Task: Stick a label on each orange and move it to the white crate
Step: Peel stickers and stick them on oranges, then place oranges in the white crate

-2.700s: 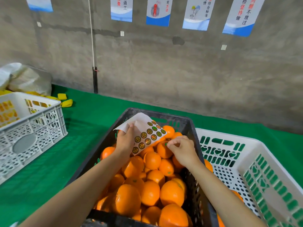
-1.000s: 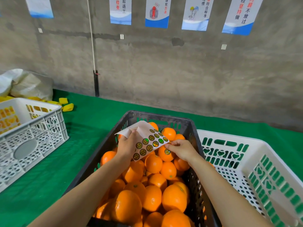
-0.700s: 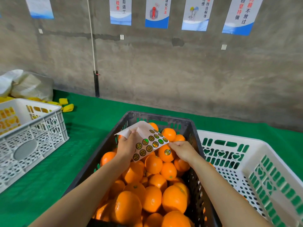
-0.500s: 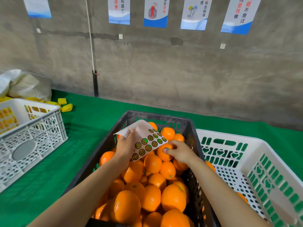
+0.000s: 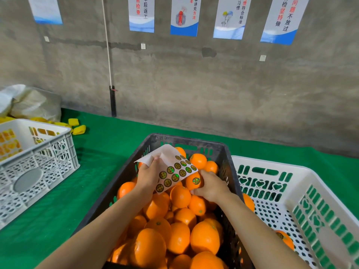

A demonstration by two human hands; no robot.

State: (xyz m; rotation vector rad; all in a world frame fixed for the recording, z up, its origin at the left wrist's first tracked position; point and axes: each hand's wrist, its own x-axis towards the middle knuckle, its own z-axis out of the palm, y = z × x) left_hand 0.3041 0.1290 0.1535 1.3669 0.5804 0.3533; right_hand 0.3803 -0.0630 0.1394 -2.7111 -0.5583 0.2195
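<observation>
Over the black crate [image 5: 227, 171] our right hand [image 5: 213, 188] grips a labelled orange [image 5: 190, 185], fingers [image 5: 203, 172] curled, left hand [image 5: 149, 176] pinching the sticker sheet [image 5: 175, 170].

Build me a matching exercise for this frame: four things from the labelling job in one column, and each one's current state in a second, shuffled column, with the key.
Things
1. sticker sheet
2. labelled orange
3. black crate
4. white crate on the right

States
A. gripped by the right hand
B. piled full of oranges
C. held up in the left hand
D. only a few oranges inside

Pairs: 1-C, 2-A, 3-B, 4-D
</observation>
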